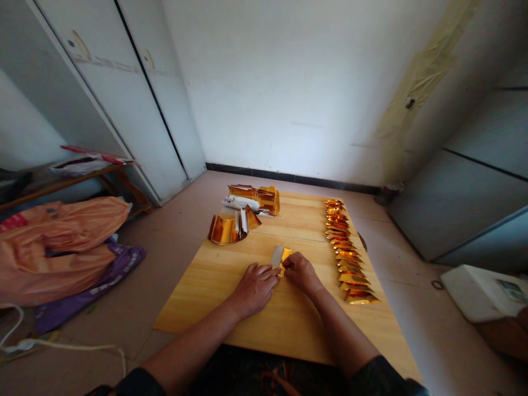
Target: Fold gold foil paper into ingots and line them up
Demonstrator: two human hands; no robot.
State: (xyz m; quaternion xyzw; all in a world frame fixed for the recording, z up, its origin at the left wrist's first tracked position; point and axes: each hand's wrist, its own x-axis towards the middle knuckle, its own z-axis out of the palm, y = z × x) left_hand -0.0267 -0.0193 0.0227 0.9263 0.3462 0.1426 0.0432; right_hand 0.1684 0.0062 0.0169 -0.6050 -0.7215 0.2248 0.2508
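Note:
A small sheet of gold foil paper (287, 253) lies on the wooden board in front of me, with a dull grey part (277, 256) on its left. My left hand (256, 287) rests on the board, fingers stretched out and their tips on the sheet's near edge. At the sheet's right side, my right hand (302, 273) has its fingers closed on the gold foil paper. The fingertips and part of the sheet are hidden from view. To the right runs a long row of folded gold foil pieces (350, 258), overlapping one another.
Curved gold sheets (225, 228) stand at the board's left edge, with a stack of gold and white sheets (268, 201) behind. Beyond the wooden board (297, 330) are a wall and cabinets. Orange and purple bags (82, 231) lie left; a white box (474, 294) stands right.

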